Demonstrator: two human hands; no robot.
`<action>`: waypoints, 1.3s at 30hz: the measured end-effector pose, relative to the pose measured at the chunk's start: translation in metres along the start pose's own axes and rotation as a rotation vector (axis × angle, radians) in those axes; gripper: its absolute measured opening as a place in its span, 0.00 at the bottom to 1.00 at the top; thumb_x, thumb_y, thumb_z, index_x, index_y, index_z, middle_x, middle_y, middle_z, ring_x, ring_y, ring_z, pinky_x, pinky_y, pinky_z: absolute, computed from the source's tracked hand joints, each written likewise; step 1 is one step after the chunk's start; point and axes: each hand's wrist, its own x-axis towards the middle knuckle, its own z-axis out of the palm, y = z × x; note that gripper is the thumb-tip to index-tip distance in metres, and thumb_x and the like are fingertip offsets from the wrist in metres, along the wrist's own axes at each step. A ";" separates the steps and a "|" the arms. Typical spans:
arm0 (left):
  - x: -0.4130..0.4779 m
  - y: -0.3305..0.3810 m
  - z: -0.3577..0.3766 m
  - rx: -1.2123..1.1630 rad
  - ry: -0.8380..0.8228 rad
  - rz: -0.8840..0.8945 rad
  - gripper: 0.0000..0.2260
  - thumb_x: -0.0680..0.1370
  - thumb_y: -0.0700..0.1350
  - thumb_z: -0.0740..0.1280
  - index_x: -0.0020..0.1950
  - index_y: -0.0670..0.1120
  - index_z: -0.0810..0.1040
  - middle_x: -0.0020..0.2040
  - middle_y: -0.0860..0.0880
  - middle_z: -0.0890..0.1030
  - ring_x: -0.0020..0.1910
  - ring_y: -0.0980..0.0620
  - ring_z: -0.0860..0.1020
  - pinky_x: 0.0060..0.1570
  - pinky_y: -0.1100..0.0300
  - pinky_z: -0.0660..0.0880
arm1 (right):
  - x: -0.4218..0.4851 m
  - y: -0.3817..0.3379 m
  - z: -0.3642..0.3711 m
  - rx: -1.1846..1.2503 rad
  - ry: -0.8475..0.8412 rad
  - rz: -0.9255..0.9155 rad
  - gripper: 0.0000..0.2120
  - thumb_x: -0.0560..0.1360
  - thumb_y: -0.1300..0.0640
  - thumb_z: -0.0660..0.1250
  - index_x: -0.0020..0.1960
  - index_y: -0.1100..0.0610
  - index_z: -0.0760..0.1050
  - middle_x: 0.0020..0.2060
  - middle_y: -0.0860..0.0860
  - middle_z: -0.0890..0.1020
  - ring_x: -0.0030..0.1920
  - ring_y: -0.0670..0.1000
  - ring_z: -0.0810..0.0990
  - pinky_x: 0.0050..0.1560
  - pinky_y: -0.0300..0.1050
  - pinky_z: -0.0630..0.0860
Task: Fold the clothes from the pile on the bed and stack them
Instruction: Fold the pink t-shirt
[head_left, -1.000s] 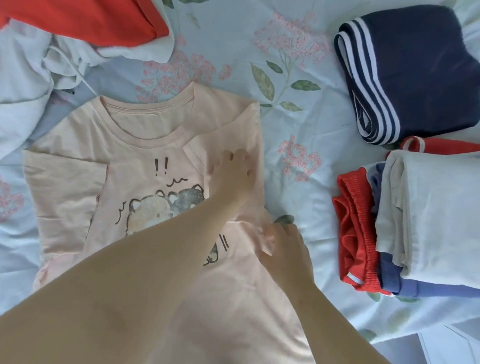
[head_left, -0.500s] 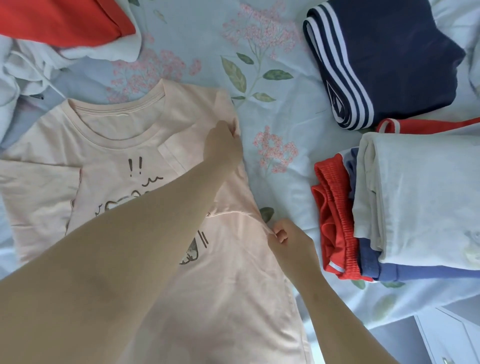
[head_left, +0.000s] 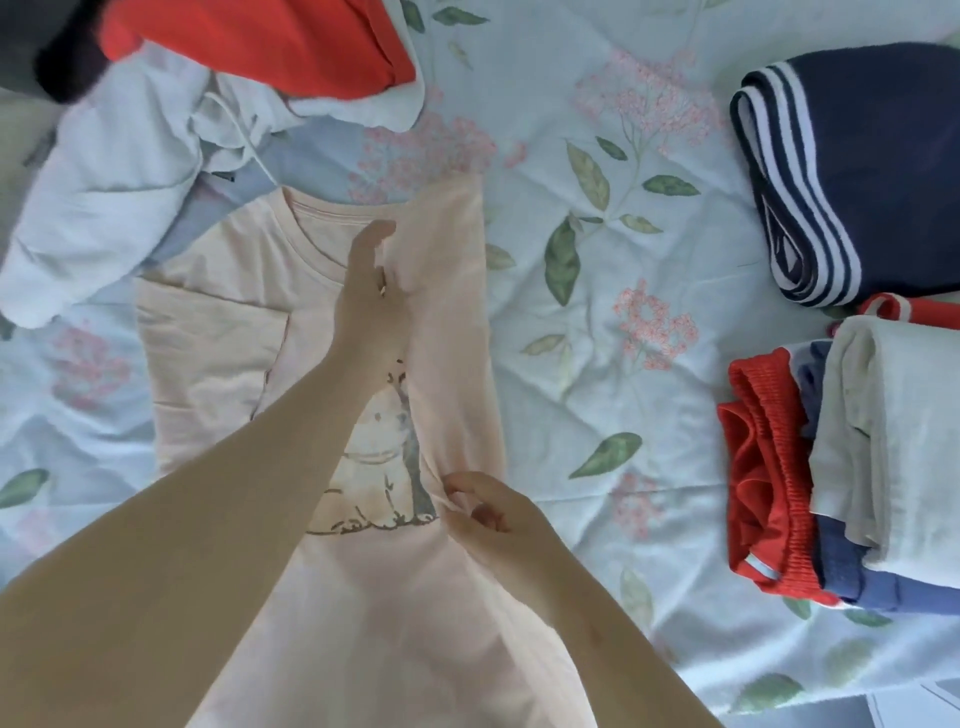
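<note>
Across centre frame, on a floral bedspread (head_left: 597, 338), we log one peach T-shirt (head_left: 218, 338), frame-right side folded inward. Our right hand (head_left: 493, 519) pinches the fold; our left hand (head_left: 369, 296) by the collar, grip unclear. One loose pile (head_left: 114, 197) upper left; two folded stacks right: navy stack (head_left: 883, 156), mixed stack (head_left: 909, 441). Open bedspread between; bed edge (head_left: 831, 704) lower right.

The left hand (head_left: 371, 296), right hand (head_left: 501, 522) and both forearms (head_left: 218, 509) are bare, unsleeved to the frame's edge.
</note>
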 end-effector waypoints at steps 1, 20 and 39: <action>0.003 -0.008 -0.018 0.032 0.025 0.018 0.24 0.74 0.37 0.58 0.51 0.69 0.73 0.41 0.55 0.77 0.34 0.59 0.74 0.33 0.63 0.73 | 0.004 0.000 0.014 -0.036 -0.022 0.001 0.11 0.76 0.53 0.65 0.49 0.36 0.76 0.28 0.40 0.72 0.31 0.41 0.69 0.35 0.32 0.68; 0.040 -0.116 -0.228 0.300 -0.064 -0.047 0.29 0.74 0.35 0.52 0.70 0.60 0.68 0.61 0.57 0.72 0.55 0.54 0.73 0.59 0.57 0.72 | 0.044 0.006 0.225 -0.413 0.026 0.102 0.13 0.71 0.55 0.67 0.55 0.47 0.72 0.40 0.42 0.75 0.42 0.43 0.74 0.46 0.43 0.74; -0.143 -0.165 -0.186 0.297 -0.095 -0.192 0.11 0.71 0.34 0.66 0.47 0.49 0.75 0.43 0.54 0.70 0.42 0.55 0.72 0.36 0.72 0.74 | -0.061 0.056 0.190 -1.068 0.018 0.361 0.11 0.78 0.52 0.56 0.58 0.53 0.72 0.44 0.49 0.78 0.51 0.53 0.76 0.48 0.46 0.68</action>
